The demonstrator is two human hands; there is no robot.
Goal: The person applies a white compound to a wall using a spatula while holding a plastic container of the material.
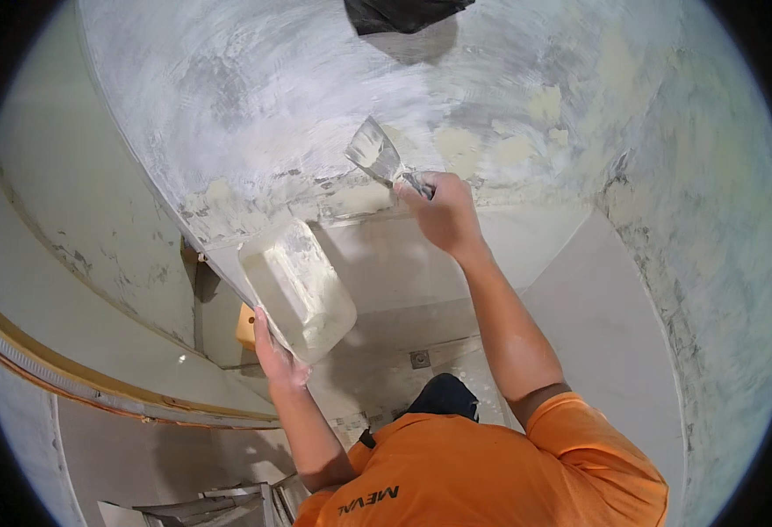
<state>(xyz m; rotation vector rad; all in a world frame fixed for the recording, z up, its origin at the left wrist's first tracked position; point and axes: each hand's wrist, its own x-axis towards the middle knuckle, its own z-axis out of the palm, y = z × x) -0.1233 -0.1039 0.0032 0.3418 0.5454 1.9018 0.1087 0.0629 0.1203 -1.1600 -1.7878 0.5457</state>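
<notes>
- Our left hand (282,351) grips the tub (265,279) at 8 o'clock.
- Our right hand (445,211) curls round the scraper (375,151) at 12 o'clock.
- The wall (289,88) looks smeared but patchy: some left, we guess.

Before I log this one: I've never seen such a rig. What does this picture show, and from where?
There is no robot: these are a person's two bare hands. The single picture comes from a wide fisheye camera on their head, looking down, so straight edges bend. The right hand grips a putty knife with pale paste on its blade. The left hand holds a pale tray, smeared with paste inside. Ahead is a wall with patchy smears; the orange shirt is the wearer's own.
</notes>
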